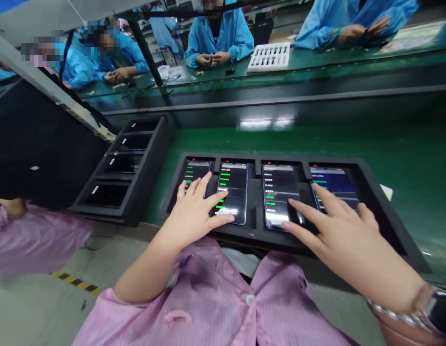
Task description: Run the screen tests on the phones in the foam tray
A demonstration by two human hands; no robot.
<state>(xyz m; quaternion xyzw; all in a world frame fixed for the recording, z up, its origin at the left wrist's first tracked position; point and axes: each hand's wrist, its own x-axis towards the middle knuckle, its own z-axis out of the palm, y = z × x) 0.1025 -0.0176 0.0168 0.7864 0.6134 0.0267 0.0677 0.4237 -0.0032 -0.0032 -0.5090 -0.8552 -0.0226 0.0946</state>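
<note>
Pink fine-striped smock [212, 312] on near person. Black foam tray [383, 235] on green bench mat [417, 144]. Phone screen [233, 185] black, green text lines; rightmost phone screen [333, 181] dark blue. Far side: light-blue smocks [219, 33], white tray [269, 56]. Near left: yellow-black striped floor tape [76, 282].

Just one head-worn cam, pointing forward and down, pretty close over the left hand [192, 216], right hand [340, 230] and phone tray [252, 235].

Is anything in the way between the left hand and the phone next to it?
No, nothing visible is in the way. The left hand is touching the phone, with its fingers on the screen.
</note>
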